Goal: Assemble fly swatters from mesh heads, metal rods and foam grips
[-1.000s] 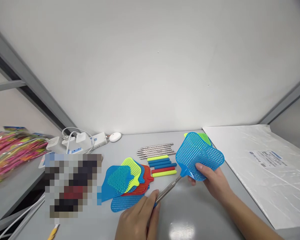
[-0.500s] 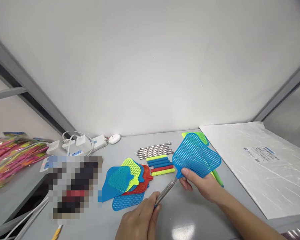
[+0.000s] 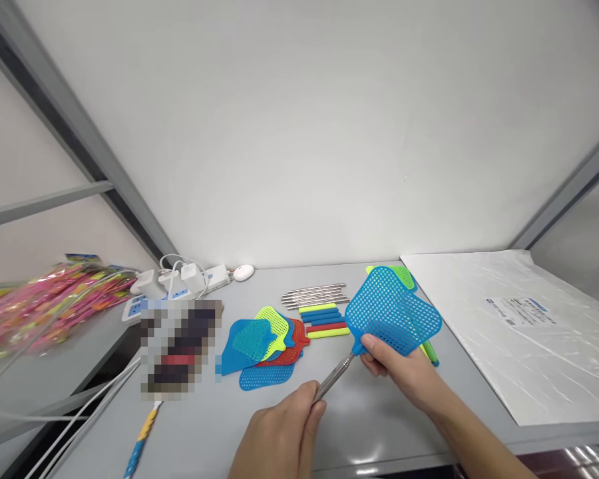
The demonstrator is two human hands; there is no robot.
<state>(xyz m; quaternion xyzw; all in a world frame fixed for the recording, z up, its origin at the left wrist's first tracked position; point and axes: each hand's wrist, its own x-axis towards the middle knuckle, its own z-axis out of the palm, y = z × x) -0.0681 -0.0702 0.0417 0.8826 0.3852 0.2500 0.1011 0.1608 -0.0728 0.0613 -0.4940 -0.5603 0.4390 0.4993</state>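
Observation:
My right hand (image 3: 399, 369) pinches a blue mesh fly swatter head (image 3: 387, 309) near its neck. A silvery metal rod (image 3: 335, 378) meets that neck, and my left hand (image 3: 284, 429) is closed round the rod's lower end. What lies inside the left fist is hidden. Left of the hands lies an overlapping pile of blue, yellow-green and red swatter heads (image 3: 272, 338). Behind it are a row of metal rods (image 3: 314, 296) and several coloured grip tubes (image 3: 324, 320). Partly behind the held head lie more swatter pieces (image 3: 432, 351), green and yellow.
A white wrapped package (image 3: 479, 332) with a label covers the table's right side. At left are a power strip (image 3: 214, 276) with chargers and cables, a white oval device (image 3: 243, 272), a pixelated item (image 3: 182, 349) and bagged pink goods (image 3: 80, 299). Grey posts (image 3: 120, 193) frame the table.
The camera view has shifted, so the table's contents sit further right. Both hands keep their hold on the swatter head and rod, with little movement between them.

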